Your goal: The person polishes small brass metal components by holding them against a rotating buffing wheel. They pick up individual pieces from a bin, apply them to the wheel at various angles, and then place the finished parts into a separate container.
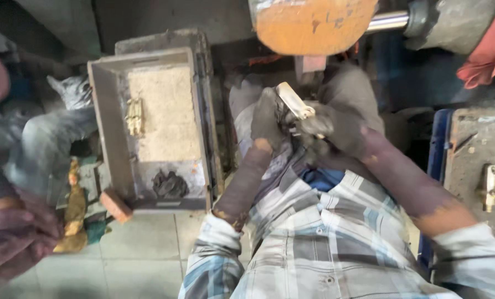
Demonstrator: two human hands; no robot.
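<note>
Biggest thing in view is the person's own body, plaid shirt [325,238] filling the near side, both forearms grimy and reaching away toward the far middle. Left of that, a grey tray [108,127] is sitting on the tile floor [142,254], long and boxy, with a bed of pale sawdust [167,113] filling most of it. At the far top an orange buffing wheel [314,22] is hanging over everything, with a shiny shaft [388,21] running off to its right. Over at the right edge a dusty worktop [474,149] is carrying a single brass fitting [491,185], well apart from the hands.

Now the hands, both blackened. The left hand [267,119] and the right hand [336,130] are meeting just below the wheel, both closing around one pale brass piece [294,102] that's poking up between them and tilting to the far left. Left one is wrapping around its left side, right one is clamping it from the right. It's blurry, so I can't tell exactly how the fingers are sitting.

Smaller stuff: a bundle of brass parts [135,116] is lying on the sawdust near the tray's left wall, a dark crumpled rag [170,184] is sitting in the near end of the tray, and a reddish block [115,205] is resting at its near left corner.
</note>
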